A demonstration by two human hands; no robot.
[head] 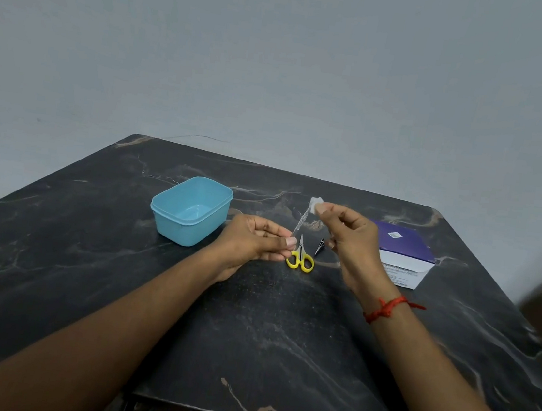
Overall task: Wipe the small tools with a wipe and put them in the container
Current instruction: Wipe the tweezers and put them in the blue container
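Observation:
My left hand (258,243) pinches the lower end of a thin metal nail file (301,221), which slants up to the right above the table. My right hand (349,239) pinches a small white wipe (315,205) folded over the file's upper tip. Small scissors with yellow handles (300,259) lie on the table just below the hands. A dark pointed tool (320,245) lies beside the scissors, partly hidden by my right hand. The light blue container (161,200) stands open to the left, with nothing visible inside.
A purple and white box (403,252) lies at the right behind my right hand. The dark marble table (263,341) ends close to the grey wall behind. A red thread is tied round my right wrist.

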